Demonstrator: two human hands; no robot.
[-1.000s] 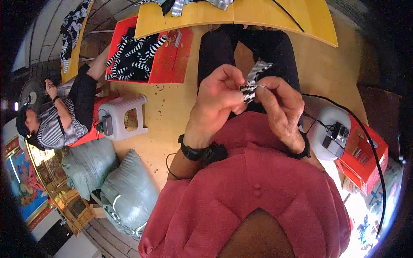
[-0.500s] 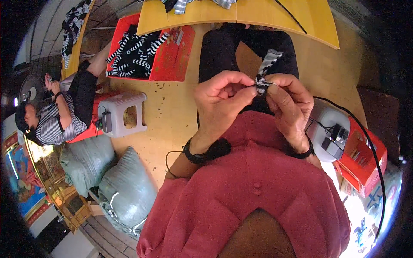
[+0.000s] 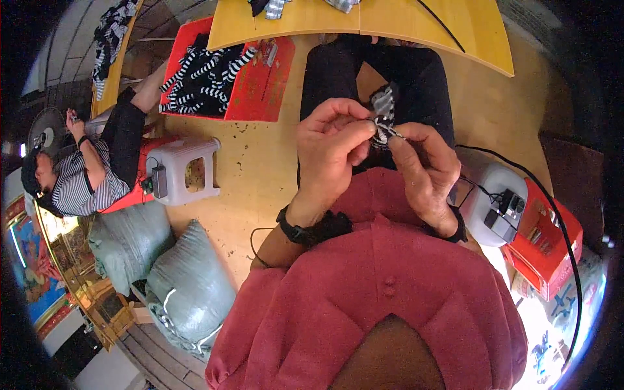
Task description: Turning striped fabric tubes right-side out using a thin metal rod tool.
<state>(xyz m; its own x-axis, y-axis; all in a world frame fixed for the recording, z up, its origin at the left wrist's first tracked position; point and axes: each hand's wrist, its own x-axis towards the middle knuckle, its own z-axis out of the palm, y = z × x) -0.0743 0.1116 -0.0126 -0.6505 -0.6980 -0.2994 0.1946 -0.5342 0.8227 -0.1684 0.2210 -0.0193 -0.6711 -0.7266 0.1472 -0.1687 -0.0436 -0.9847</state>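
A small strip of black, grey and white fabric (image 3: 384,104) is held up over my lap, bunched between my two hands. My left hand (image 3: 338,140) pinches its near part between thumb and forefinger, the other fingers curled in. From the other side my right hand (image 3: 426,166) grips an edge of the same strip with thumb and forefinger. The strip's far end sticks up loosely beyond the fingertips. Its folds hide the exact shape, and I cannot tell whether a small tool is in the fingers.
A yellow table (image 3: 292,18) with striped fabric pieces stands ahead. At left are a red box (image 3: 263,84) full of striped strips, a grey plastic stool (image 3: 201,166), stuffed sacks (image 3: 192,279) and a seated person (image 3: 91,172). A black cable (image 3: 552,201) and red carton (image 3: 543,244) lie right.
Both hands have shifted slightly left with the fabric strip. The strip is now more bunched, its upper end tipped left, and my right hand's fingers have straightened somewhat.
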